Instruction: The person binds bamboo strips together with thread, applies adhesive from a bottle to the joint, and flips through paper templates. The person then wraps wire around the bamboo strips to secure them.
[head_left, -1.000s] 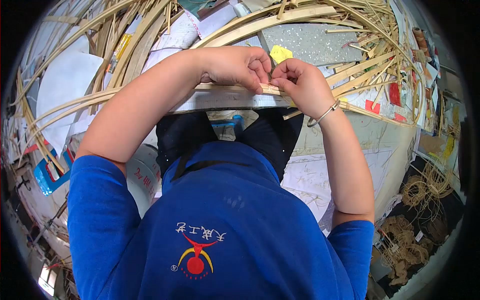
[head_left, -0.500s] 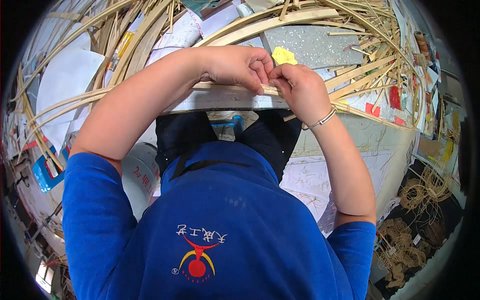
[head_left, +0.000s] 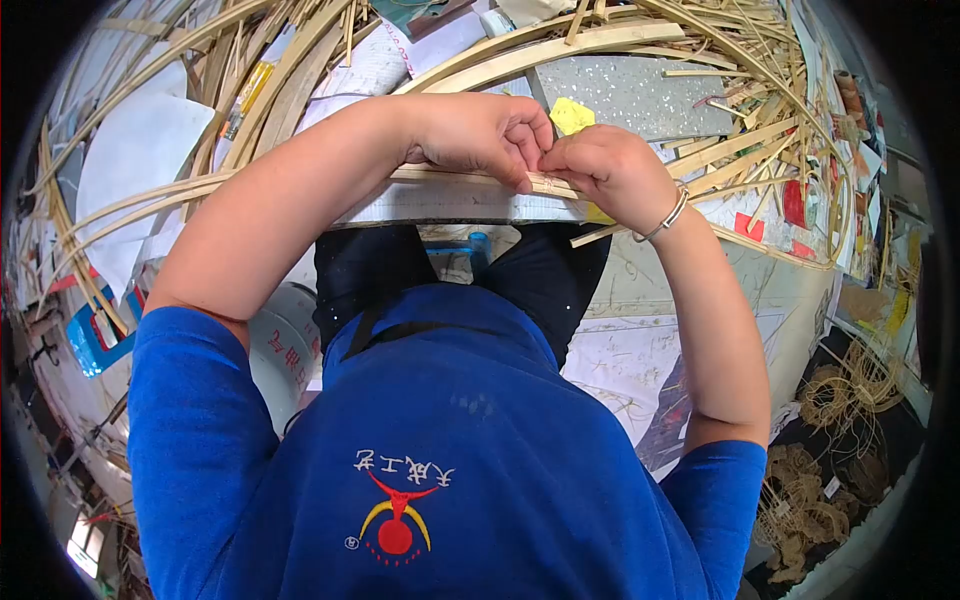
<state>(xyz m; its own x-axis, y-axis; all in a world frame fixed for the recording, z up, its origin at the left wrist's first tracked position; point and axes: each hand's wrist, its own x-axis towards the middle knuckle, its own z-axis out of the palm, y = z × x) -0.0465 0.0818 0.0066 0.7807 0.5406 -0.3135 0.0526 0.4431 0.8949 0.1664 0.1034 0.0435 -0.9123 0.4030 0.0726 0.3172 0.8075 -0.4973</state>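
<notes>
Several pale bamboo strips lie together along the table's near edge. My left hand is closed on them, its thumb pressed on top and its fingers curled. Just right of that thumb, a small reddish mark or wrapping shows on the strips. My right hand, with a bracelet at the wrist, is closed in a pinch right above this spot, its fingertips almost touching the left fingers. Whatever is in the pinch is too small to make out.
Long curved bamboo strips lie across the back. A grey speckled slab and a yellow crumpled piece are beyond my hands. Loose splints pile up at right. White paper lies at left, a bucket below.
My right hand has shifted a little to the right and its wrist has swung outward, showing more of the strips. My left hand stays nearly in place on the strips.
</notes>
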